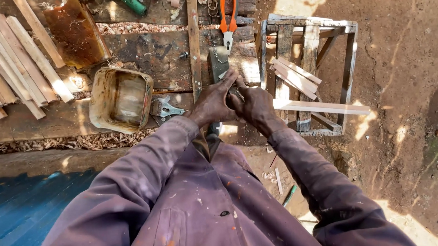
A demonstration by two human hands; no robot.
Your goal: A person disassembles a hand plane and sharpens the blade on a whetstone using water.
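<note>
A person in a paint-flecked purple work shirt bends over a rough, scarred wooden surface (73, 121), both hands meeting at the picture's centre. The left hand (213, 103) reaches fingers forward onto a flat, grey rectangular block (218, 61), pressing its near end; the right hand (253, 106), just at 3 o'clock of the left and touching it, is curled tight, though what it clasps is hidden behind the knuckles and cannot be made out. The block lies on the surface's right part, its near end covered by the fingers. At 12 o'clock of the block rest orange-handled pliers (228, 18). At 9 o'clock of the hands sits a dented, rust-stained rectangular tin (120, 98), with a small metal bracket (164, 109) between. Pale planed wooden slats (11, 61) fan out at 10 o'clock, cut off by the frame. At 3 o'clock stands an open wooden frame (311, 71) on bare earth, loose slats lying across it.
</note>
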